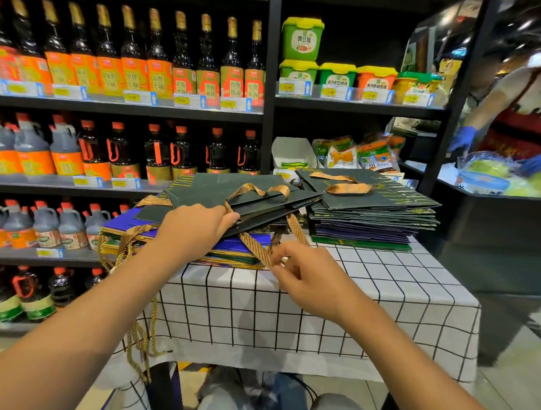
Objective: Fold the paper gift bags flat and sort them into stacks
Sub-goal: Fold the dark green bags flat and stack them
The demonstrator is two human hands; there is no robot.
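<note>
A loose pile of dark green gift bags (219, 191) with gold-brown ribbon handles lies on top of blue bags (130, 221) at the table's far left. My left hand (199, 226) grips the near edge of the top green bags by a handle. My right hand (300, 271) pinches a hanging ribbon handle (258, 248) at the pile's front. To the right sits a neat flat stack of green and purple bags (372, 212) with a ribbon handle (346, 187) lying on top.
The table carries a white cloth with a black grid (329, 310). Twisted gold cord handles (139, 344) dangle off its left edge. Shelves of dark sauce bottles (118, 87) stand behind. A person in blue gloves (464, 137) works at a counter on the right.
</note>
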